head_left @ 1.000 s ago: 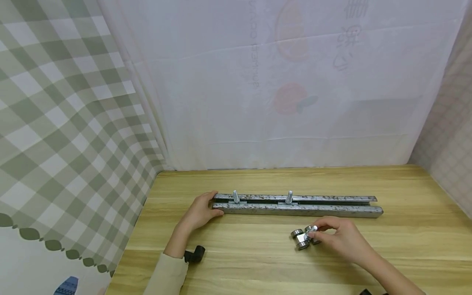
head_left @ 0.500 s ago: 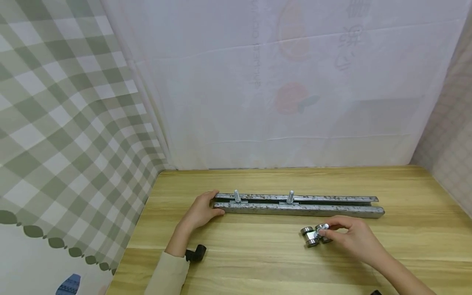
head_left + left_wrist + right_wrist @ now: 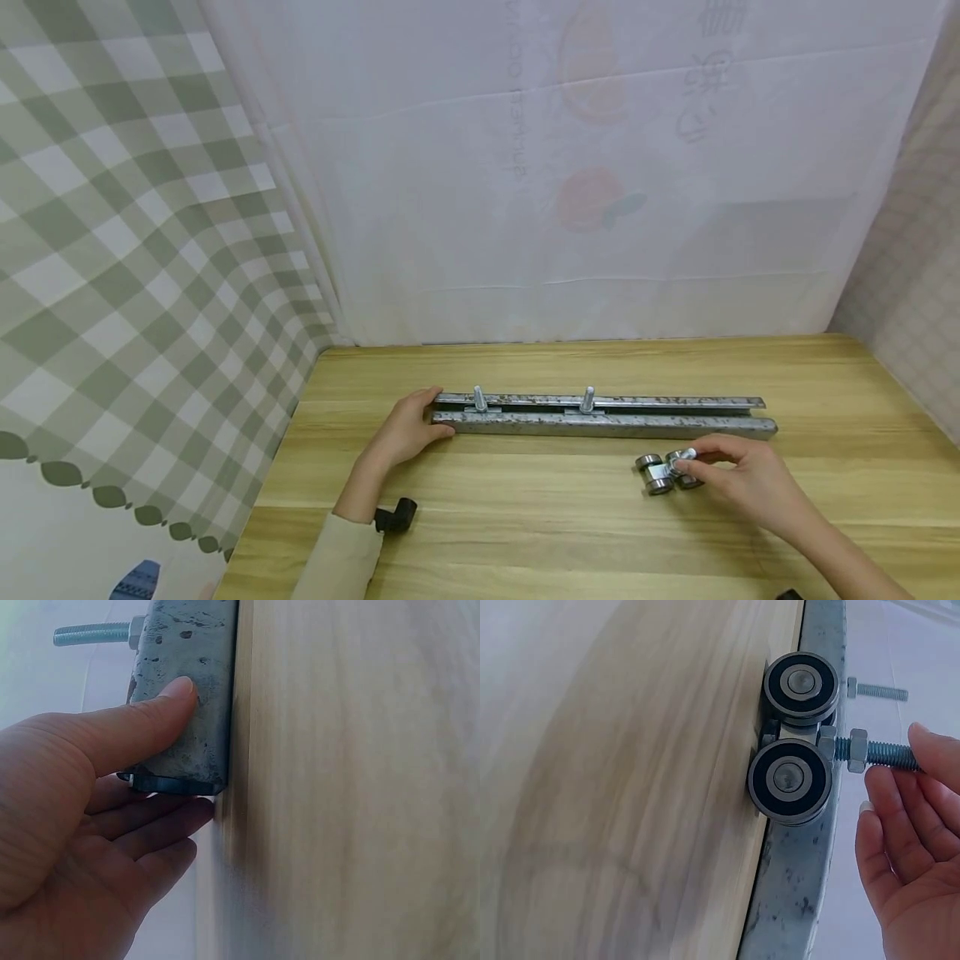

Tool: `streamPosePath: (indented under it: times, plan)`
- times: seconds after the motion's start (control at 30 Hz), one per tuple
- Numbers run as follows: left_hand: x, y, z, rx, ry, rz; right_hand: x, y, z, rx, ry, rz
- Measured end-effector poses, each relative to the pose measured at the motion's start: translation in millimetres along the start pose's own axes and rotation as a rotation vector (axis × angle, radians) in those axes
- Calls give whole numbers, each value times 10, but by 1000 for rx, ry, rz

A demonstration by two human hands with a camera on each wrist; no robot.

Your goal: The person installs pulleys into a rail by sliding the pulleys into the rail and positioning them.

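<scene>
A slotted metal channel rail (image 3: 637, 427) lies lengthwise across the wooden table. Two upright bolts, a left one (image 3: 480, 400) and a middle one (image 3: 588, 401), stick up from its slot. My left hand (image 3: 405, 429) grips the rail's left end, with the thumb on the near side; in the left wrist view the thumb presses the rail's side wall. In front of the rail's right part, my right hand (image 3: 750, 475) pinches the threaded bolt of a four-wheeled roller trolley (image 3: 660, 472). Bearing-like wheels and nuts on that bolt (image 3: 889, 754) show in the right wrist view.
The wooden table (image 3: 525, 533) runs back to a white cloth (image 3: 450, 208). A green checkered cloth (image 3: 150, 250) hangs at the left, and another pale cloth (image 3: 907, 250) at the right. A black camera mount (image 3: 397, 516) sits at the left wrist.
My right hand has moved to the right with the roller trolley, along the front of the rail. The left hand keeps its grip on the rail's left end.
</scene>
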State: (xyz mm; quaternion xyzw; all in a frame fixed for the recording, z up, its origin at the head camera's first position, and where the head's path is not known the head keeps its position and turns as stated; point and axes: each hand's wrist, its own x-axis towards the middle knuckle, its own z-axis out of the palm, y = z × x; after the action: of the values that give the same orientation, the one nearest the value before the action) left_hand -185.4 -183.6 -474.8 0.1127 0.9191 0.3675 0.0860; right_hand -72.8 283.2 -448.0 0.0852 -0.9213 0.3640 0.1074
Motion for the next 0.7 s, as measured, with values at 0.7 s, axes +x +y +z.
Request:
streamPosePath:
  times: [0.7]
  plan:
    - [2,-3,7,0,-1,-1,-102,292,-239,-38,32,105]
